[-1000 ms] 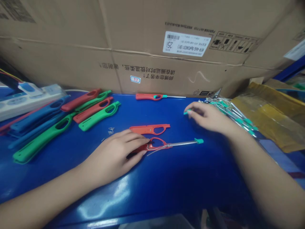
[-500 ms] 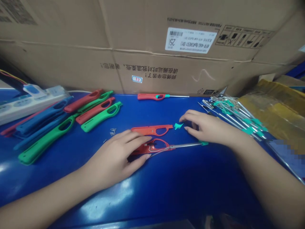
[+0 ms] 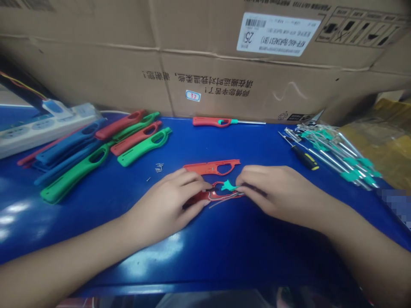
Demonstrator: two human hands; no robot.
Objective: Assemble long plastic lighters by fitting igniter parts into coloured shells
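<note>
My left hand [image 3: 175,199] is closed around the handle of a red lighter half-shell [image 3: 198,199], which has wires and a metal tube laid in it. Between the thumb and fingers of my right hand [image 3: 272,188] is a small green trigger piece [image 3: 228,185], held over the finger loop of that shell. The right fingers cover most of the metal tube. Just behind both hands lies a second red half-shell [image 3: 213,167], flat on the blue table.
Several green, red and blue shells [image 3: 75,175] lie at left beside a white power strip [image 3: 41,128]. Small screws [image 3: 159,167] lie nearby. An assembled red lighter [image 3: 212,122] rests by the cardboard box [image 3: 128,72]. At right are a screwdriver [image 3: 305,157] and several metal tubes [image 3: 346,149].
My right hand has picked up the green trigger piece from the table and brought it left over the red shell. My left hand stays on the shell. The view has tilted slightly down.
</note>
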